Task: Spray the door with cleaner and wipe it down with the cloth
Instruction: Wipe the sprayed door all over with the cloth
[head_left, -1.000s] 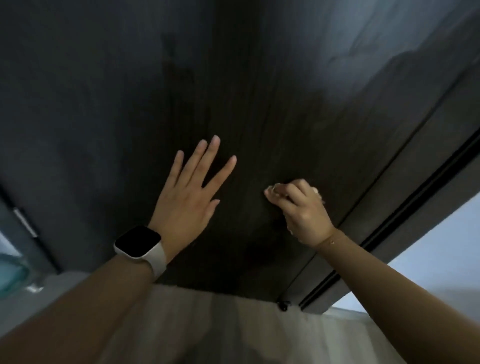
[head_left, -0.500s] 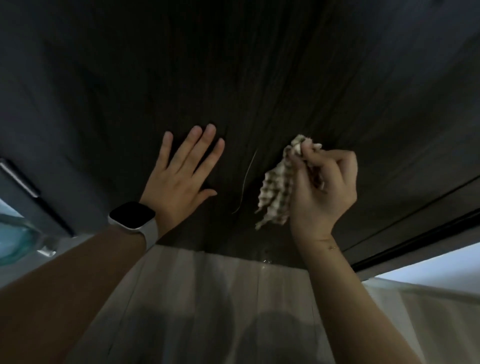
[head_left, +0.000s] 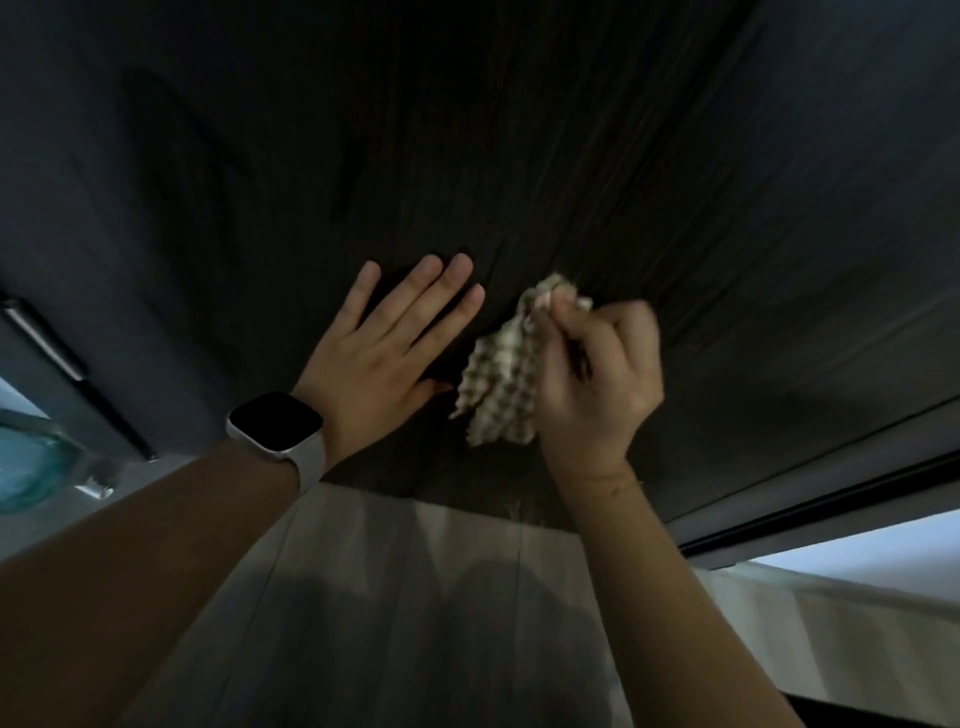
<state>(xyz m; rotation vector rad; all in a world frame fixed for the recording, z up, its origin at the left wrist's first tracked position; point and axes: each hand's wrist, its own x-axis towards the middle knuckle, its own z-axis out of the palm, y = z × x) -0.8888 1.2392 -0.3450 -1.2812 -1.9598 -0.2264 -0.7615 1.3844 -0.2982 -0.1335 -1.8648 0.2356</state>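
- Door (head_left: 519, 156): a dark, wood-grained panel fills most of the view, seen from close up and looking down toward its bottom edge, where it meets a pale plank floor (head_left: 415, 597).
- Left hand (head_left: 382, 358): fingers straight and slightly spread, palm laid flat against the lower part of the door, apparently bracing it. A watch (head_left: 278, 423) with a dark square face and pale strap sits on that wrist.
- Right hand (head_left: 597, 384): fingers curled, pinching a bunched checked cloth (head_left: 498, 384) just right of the left hand. The cloth hangs down in folds in front of the door; whether it touches the surface cannot be told.
- Step in hand: judging by the cloth being held and no spray bottle in either hand, this is the wiping stage, low on the door.
- Next move: likely calls for pressing the cloth against the panel and sweeping it across, with the left hand keeping the door from swinging.
- Far left: a blue-green, glassy object (head_left: 31, 462) is blurred and cannot be identified.
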